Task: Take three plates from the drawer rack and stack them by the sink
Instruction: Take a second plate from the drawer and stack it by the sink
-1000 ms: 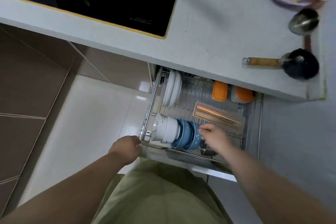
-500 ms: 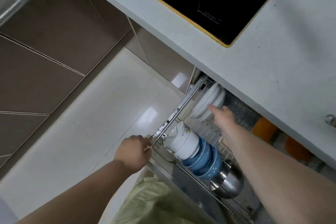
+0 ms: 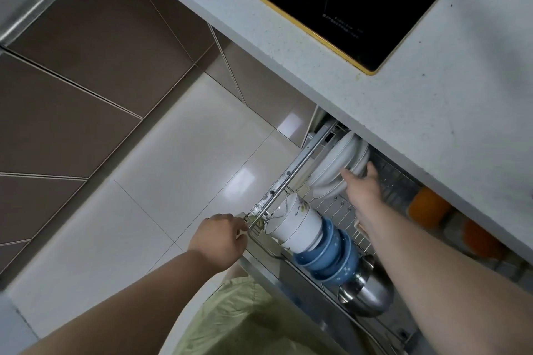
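Your right hand (image 3: 362, 189) has left the blue bowls (image 3: 328, 253) and reached the upright white plates (image 3: 337, 166) in the drawer rack (image 3: 291, 174), fingers (image 3: 346, 175) spread on their rims; left hand (image 3: 220, 239) curled shut at the rack corner; nothing lifted yet.

The pale speckled counter (image 3: 375, 101) overhangs the back of the pulled-out wire drawer rack (image 3: 291, 176), roofing the upright white plates (image 3: 331, 173). Stacked white and blue bowls (image 3: 314, 239) crowd the front; bare wire grid lies open between.

Small white lettering on the black glass stove top (image 3: 340, 23), too blurred to read, no other text
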